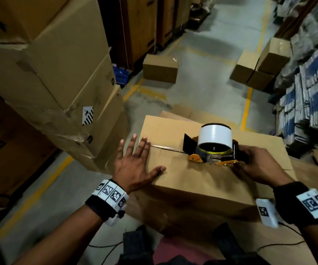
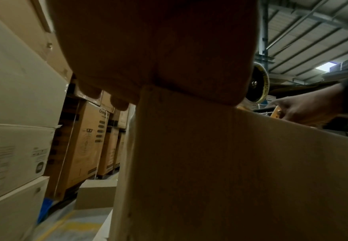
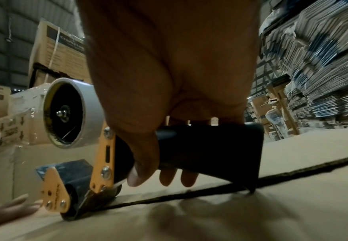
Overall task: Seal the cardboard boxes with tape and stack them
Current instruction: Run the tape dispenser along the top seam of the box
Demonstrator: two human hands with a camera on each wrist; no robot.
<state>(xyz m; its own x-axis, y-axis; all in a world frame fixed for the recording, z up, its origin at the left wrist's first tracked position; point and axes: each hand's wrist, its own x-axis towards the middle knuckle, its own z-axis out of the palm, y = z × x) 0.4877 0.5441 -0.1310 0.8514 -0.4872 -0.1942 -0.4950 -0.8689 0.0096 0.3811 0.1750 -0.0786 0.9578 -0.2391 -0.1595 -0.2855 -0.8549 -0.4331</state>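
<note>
The right hand (image 1: 257,165) grips the tape dispenser (image 1: 212,148) on the cardboard box (image 1: 192,180) seam; the left hand (image 1: 135,163) lies open, flat beside it. Keep the roller pressed down, tracking the seam straight.

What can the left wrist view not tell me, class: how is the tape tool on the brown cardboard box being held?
Observer: The right hand grips the black handle of the orange tape dispenser.
Operator: Where is its roller?
Observer: On the centre seam of the brown cardboard box, the part under the handle untaped.
Operator: And the left hand?
Observer: The left hand rests flat, fingers spread, at the box's left end, where clear tape already lies.
</note>
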